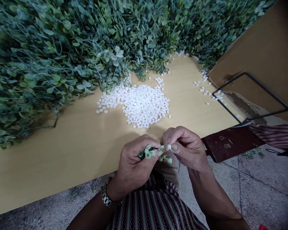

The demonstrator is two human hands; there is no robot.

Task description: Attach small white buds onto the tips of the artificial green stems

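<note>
My left hand (136, 161) is closed around an artificial leaf sprig (149, 151), whose small green leaves stick out between the fingers. In my right hand (188, 148), thumb and forefinger pinch a small white plastic cap (169, 147) at the tip of a green stem. Both hands meet close together just in front of the table's near edge. Below them hangs another leafy tip with a white end (169, 160). A heap of small white caps (144, 105) lies on the table beyond my hands.
A thick bank of artificial greenery (86, 41) covers the back and left of the tan table (86, 143). Loose caps are scattered at the right, by a cardboard sheet (261, 57) and a black wire frame (266, 86). A dark red stool (230, 143) stands beyond the table's right edge.
</note>
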